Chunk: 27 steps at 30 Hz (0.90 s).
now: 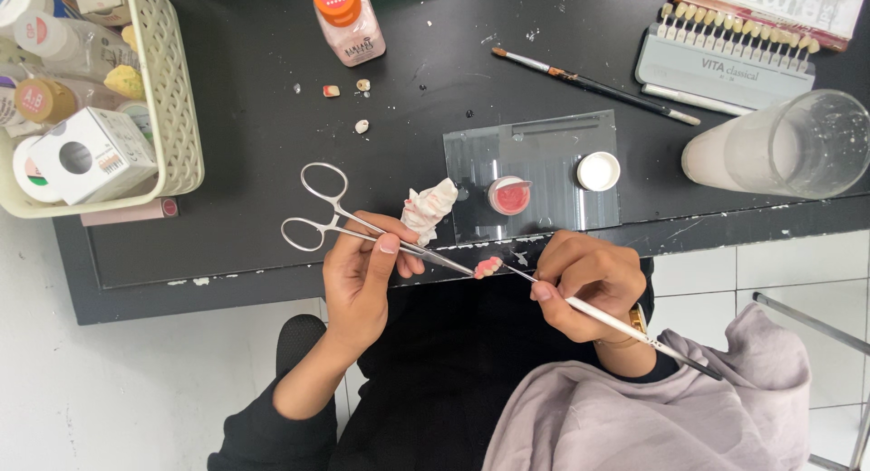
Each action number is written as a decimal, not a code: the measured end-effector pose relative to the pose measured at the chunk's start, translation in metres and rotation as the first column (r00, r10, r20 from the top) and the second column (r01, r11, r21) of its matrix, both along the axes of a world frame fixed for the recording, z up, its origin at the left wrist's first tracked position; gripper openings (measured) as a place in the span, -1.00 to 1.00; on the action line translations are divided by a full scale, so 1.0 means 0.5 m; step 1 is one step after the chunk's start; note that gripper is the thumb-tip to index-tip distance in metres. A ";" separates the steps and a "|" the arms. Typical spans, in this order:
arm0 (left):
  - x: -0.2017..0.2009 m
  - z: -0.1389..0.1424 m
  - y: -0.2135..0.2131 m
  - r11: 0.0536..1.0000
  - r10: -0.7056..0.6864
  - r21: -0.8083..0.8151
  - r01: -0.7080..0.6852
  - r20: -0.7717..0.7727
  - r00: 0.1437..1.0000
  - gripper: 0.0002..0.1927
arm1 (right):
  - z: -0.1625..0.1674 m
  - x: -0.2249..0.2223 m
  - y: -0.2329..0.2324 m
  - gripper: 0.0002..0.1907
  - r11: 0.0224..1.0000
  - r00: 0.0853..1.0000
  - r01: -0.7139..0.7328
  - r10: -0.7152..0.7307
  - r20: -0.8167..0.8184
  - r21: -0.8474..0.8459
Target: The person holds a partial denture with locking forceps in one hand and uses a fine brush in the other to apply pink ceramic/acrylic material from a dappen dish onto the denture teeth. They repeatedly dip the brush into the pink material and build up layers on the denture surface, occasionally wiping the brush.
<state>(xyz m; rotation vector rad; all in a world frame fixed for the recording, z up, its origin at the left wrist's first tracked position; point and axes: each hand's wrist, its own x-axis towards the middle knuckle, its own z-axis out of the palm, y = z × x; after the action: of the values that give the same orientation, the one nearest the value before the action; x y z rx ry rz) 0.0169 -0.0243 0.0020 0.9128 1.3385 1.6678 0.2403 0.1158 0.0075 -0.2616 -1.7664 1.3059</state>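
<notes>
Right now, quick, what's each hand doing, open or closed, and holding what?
Left hand: closed on the steel forceps, whose tips clamp a small pink dental piece.
Right hand: closed on a thin brush, tip at that piece.

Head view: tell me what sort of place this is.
Probably a dental laboratory bench. The left hand holds locking forceps gripping a small tooth piece, and the right hand touches it with a fine brush. A tooth shade guide and a glass slab with pink paste sit on the dark table.
</notes>
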 end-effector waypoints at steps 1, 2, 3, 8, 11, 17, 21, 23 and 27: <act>0.000 0.000 0.001 1.000 0.000 0.001 0.000 -0.002 1.000 -0.80 | 0.000 0.000 0.000 -0.72 1.000 1.000 0.000 0.000 0.009 0.005; 0.000 -0.001 0.001 1.000 0.001 0.000 -0.001 -0.006 1.000 -0.80 | -0.001 -0.001 0.000 -0.72 1.000 1.000 0.000 0.000 0.017 0.010; -0.001 -0.001 0.001 1.000 0.001 -0.001 -0.001 -0.010 1.000 -0.80 | -0.001 -0.001 -0.001 -0.71 1.000 1.000 0.001 -0.001 0.025 0.016; 0.000 -0.001 0.002 1.000 0.006 0.005 -0.006 0.006 1.000 -0.80 | 0.003 0.000 0.000 -0.71 1.000 0.999 -0.021 0.021 -0.028 0.000; 0.001 0.001 0.001 1.000 0.003 0.005 -0.003 0.001 1.000 -0.79 | 0.007 -0.004 -0.007 -0.71 1.000 0.999 -0.018 0.019 -0.048 0.019; 0.001 0.004 -0.003 1.000 0.006 -0.023 -0.006 -0.005 1.000 -0.80 | 0.002 -0.022 -0.026 -0.70 0.999 0.997 -0.037 0.039 -0.067 0.026; 0.000 0.005 -0.003 1.000 -0.003 -0.011 0.003 -0.007 1.000 -0.80 | -0.006 -0.026 -0.024 -0.71 0.998 0.996 -0.042 0.045 -0.081 0.040; 0.000 0.005 -0.002 1.000 -0.008 -0.011 0.008 0.001 1.000 -0.80 | -0.009 -0.026 -0.026 -0.71 1.000 0.994 -0.024 0.024 -0.108 0.004; 0.002 0.004 -0.007 1.000 -0.004 -0.015 0.004 0.012 1.000 -0.80 | -0.012 -0.021 -0.026 -0.72 0.999 0.994 -0.025 0.022 -0.106 -0.022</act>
<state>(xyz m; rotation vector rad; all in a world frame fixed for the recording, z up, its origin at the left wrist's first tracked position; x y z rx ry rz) 0.0179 -0.0276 0.0041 0.8945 1.3385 1.6557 0.2300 0.1026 0.0016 -0.1817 -1.6703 1.3337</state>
